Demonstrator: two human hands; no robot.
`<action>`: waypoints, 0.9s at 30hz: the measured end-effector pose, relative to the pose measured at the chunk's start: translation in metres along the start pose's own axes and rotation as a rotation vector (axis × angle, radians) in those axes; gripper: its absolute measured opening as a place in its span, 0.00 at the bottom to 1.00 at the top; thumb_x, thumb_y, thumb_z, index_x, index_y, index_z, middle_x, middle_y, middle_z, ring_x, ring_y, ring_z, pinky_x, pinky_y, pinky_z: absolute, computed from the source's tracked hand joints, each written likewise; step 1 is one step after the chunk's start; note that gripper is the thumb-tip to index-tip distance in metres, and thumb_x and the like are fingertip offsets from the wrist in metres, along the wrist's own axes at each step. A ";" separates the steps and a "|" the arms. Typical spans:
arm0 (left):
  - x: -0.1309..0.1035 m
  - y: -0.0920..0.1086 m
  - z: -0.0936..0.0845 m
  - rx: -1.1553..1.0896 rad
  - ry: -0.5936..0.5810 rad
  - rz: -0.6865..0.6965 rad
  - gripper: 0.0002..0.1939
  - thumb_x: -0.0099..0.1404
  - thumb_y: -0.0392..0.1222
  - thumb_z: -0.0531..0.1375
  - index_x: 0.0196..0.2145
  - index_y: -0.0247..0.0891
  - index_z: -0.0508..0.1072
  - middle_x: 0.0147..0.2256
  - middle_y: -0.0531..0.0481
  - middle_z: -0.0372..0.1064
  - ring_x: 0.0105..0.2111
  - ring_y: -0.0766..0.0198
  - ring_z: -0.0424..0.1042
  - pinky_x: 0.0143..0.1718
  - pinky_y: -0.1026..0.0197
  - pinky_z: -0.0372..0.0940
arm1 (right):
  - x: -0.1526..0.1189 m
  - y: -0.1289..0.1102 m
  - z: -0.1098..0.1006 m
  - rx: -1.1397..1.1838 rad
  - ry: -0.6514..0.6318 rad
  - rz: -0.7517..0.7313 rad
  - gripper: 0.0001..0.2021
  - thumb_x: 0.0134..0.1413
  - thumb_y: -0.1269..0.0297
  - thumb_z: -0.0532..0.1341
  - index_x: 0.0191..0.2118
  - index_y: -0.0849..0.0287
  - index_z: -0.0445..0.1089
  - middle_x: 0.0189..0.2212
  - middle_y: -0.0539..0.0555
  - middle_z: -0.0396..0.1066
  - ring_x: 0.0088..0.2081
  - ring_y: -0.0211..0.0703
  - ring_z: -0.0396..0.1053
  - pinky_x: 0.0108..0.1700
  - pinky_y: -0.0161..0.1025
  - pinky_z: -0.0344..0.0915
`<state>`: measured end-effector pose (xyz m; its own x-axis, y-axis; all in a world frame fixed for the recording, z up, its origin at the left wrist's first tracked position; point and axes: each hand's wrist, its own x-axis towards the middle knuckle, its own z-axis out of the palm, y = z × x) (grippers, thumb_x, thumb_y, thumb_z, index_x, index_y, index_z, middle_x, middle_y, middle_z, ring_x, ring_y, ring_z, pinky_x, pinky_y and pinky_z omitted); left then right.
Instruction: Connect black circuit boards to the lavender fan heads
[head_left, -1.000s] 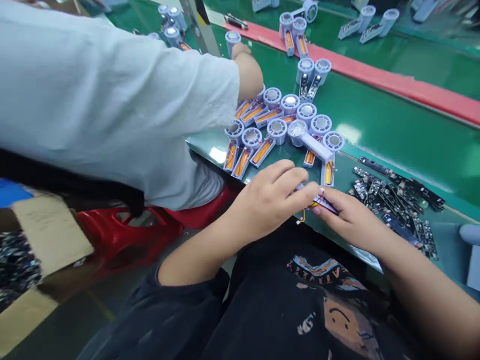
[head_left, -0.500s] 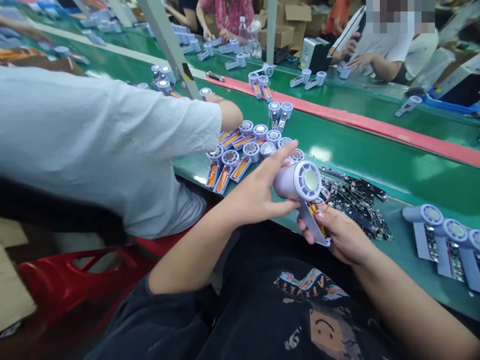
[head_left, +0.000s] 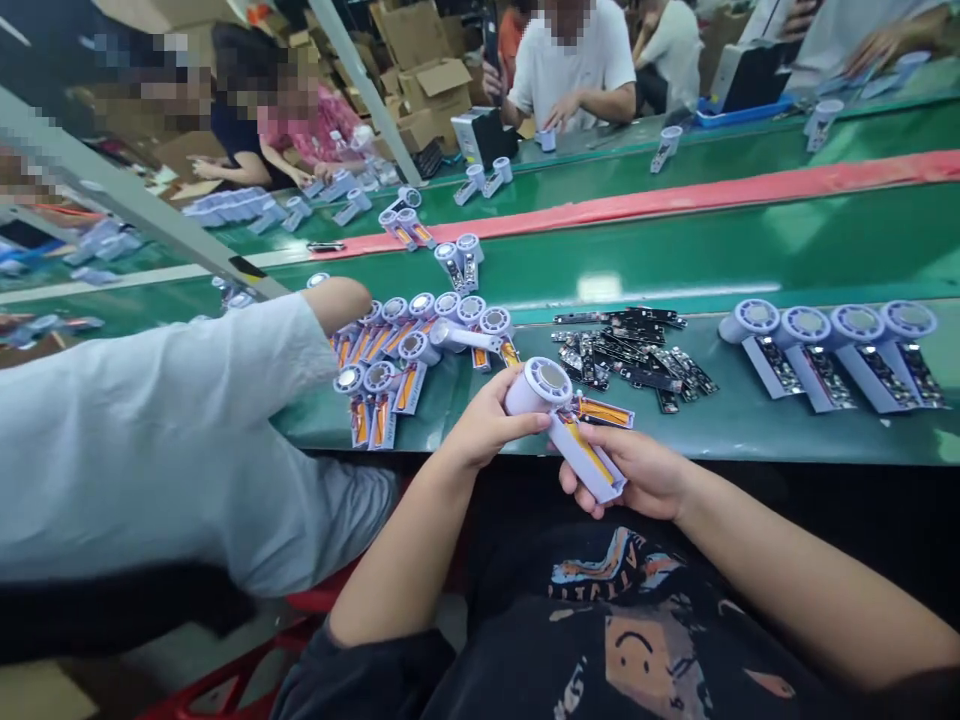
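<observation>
A lavender handheld fan (head_left: pixel 589 462) is held in front of my chest, its round head tilted up and its open handle showing an orange strip inside. My left hand (head_left: pixel 491 415) wraps round the fan's head, thumb across the front. Lower down, my right hand (head_left: pixel 630 470) grips the handle, with fingers beneath and thumb on top near the orange strip. Just behind the handle, an orange-lined piece (head_left: pixel 606 412) sticks out to the right; I cannot tell what it belongs to. Beyond my hands lies a pile of black circuit boards (head_left: pixel 634 345).
More open fans (head_left: pixel 401 325) are clustered at the left, beside a co-worker's grey sleeve (head_left: pixel 172 410). A row of fans with circuit boards in their handles (head_left: pixel 832 345) lies at the right. Past the green bench (head_left: pixel 787 430), a red strip (head_left: pixel 600 205) runs across. A metal post (head_left: pixel 135 190) slants at left.
My view has swung right and the fan sits lower, its head now facing more upward. My left hand's fingers have closed from a spread pose round the head. The right hand stays on the handle.
</observation>
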<state>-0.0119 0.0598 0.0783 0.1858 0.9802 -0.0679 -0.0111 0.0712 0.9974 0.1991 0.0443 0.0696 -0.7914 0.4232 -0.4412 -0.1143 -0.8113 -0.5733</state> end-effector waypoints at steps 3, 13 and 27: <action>0.002 0.000 0.013 0.023 -0.036 -0.045 0.37 0.44 0.47 0.76 0.51 0.34 0.72 0.44 0.44 0.75 0.42 0.57 0.74 0.45 0.57 0.69 | -0.001 0.005 -0.008 0.041 -0.008 0.014 0.15 0.69 0.55 0.53 0.45 0.61 0.69 0.23 0.51 0.73 0.20 0.38 0.70 0.21 0.33 0.69; 0.002 -0.003 0.025 0.071 -0.038 -0.048 0.39 0.46 0.49 0.76 0.53 0.33 0.72 0.48 0.41 0.74 0.45 0.52 0.74 0.49 0.53 0.68 | -0.009 0.012 -0.016 0.067 -0.008 -0.055 0.21 0.56 0.45 0.66 0.40 0.60 0.70 0.21 0.49 0.71 0.18 0.35 0.65 0.21 0.33 0.67; -0.045 -0.040 0.036 0.163 -0.022 0.147 0.42 0.50 0.48 0.75 0.60 0.40 0.67 0.59 0.37 0.67 0.58 0.43 0.68 0.64 0.43 0.60 | -0.034 0.030 -0.027 -0.277 0.206 0.106 0.27 0.49 0.37 0.68 0.34 0.60 0.70 0.26 0.50 0.72 0.19 0.30 0.62 0.21 0.29 0.52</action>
<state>0.0160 0.0064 0.0425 0.2150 0.9735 0.0777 0.1193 -0.1052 0.9873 0.2388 0.0166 0.0489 -0.6491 0.4381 -0.6219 0.1511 -0.7270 -0.6698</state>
